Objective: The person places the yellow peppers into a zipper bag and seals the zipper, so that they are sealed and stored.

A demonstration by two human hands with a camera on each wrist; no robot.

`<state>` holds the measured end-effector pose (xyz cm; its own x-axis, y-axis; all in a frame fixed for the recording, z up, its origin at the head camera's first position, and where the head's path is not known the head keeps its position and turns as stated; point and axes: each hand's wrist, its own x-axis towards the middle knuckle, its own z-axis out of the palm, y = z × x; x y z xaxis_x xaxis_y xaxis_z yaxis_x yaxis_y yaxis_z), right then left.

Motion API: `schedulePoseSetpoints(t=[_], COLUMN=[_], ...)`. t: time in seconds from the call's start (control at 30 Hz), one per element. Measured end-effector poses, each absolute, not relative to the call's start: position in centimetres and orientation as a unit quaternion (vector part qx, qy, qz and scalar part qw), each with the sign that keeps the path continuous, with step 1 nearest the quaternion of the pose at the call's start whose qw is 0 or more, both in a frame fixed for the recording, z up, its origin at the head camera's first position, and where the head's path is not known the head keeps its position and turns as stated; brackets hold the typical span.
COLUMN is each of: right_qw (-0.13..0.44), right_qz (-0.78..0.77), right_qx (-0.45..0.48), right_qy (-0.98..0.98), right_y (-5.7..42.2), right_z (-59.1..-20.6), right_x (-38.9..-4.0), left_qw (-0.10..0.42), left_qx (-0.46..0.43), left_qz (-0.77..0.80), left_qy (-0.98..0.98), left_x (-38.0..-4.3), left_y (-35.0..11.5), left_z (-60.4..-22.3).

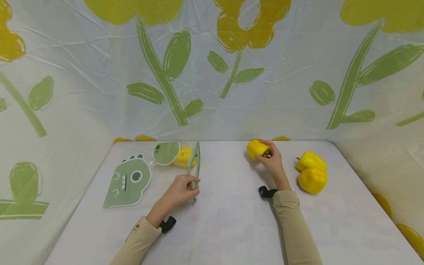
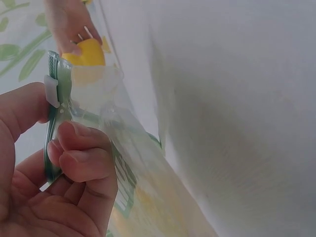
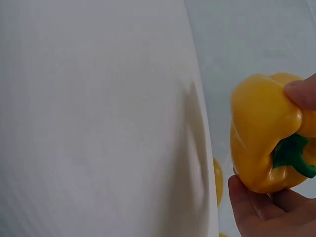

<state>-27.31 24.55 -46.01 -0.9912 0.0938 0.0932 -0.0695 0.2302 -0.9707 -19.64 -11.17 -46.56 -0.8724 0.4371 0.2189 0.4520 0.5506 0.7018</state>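
- Left of our left grip lies the clear bag point(image 1: 127, 184); a yellow pepper point(image 1: 183, 156) sits inside, just beyond our fingers.
- Our left hand point(image 1: 180, 189) slants forward and rightward, pinching the bag's green rim point(image 1: 197, 156), which faces right.
- Well right of that pinch, our right hand point(image 1: 273, 163), reaching forward, clasps another pepper point(image 1: 255, 148), long axis roughly sideways, stem point(image 3: 295, 154) palmward.
- Right of that grasp, two peppers point(image 1: 312, 181) touch.

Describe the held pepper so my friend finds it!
On the white table, look between the clear bag and the two loose peppers. The right hand there holds a yellow pepper. While the others lie loose or bagged, only this one is held.
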Motion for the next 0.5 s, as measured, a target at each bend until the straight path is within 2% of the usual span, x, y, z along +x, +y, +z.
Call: schedulePoseSetpoints(t=[0.17, 0.5], right_qw=[0.047, 0.000], right_qz=[0.624, 0.638], right_qx=[0.035, 0.093], right_qy=[-0.779, -0.764], right_y=[22.2, 18.5], right_z=[-44.4, -44.3], right_x=[-26.4, -26.0], left_qw=[0.009, 0.021], left_qx=[-0.252, -0.264], left_qz=[-0.399, -0.399], left_qy=[-0.882, -0.878], left_x=[-19.6, -19.6], left_y=[-11.2, -11.2], left_z=[-46.5, -46.5])
